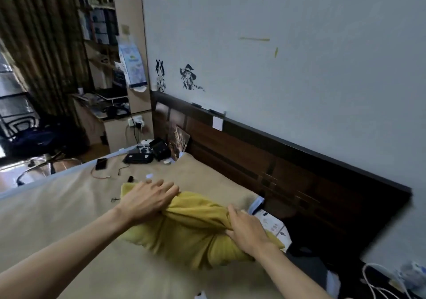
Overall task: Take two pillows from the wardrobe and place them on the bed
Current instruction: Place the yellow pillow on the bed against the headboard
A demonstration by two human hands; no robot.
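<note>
A yellow pillow (189,232) lies on the beige bed (69,218), close to the dark wooden headboard (276,160). Both my hands are on it. My left hand (147,199) rests on its far left end, fingers curled into the bunched yellow cover. My right hand (249,229) pinches a fold of the cover at the pillow's right end. The cover is gathered into creases between the two hands. Only one pillow is in view; the wardrobe is out of sight.
A black pouch (138,159), a phone (101,163), thin cables (108,174) and small items lie at the bed's far corner. A printed paper (274,227) sits by the headboard. White cables (380,285) hang at the right. A desk, shelves and chair stand to the left.
</note>
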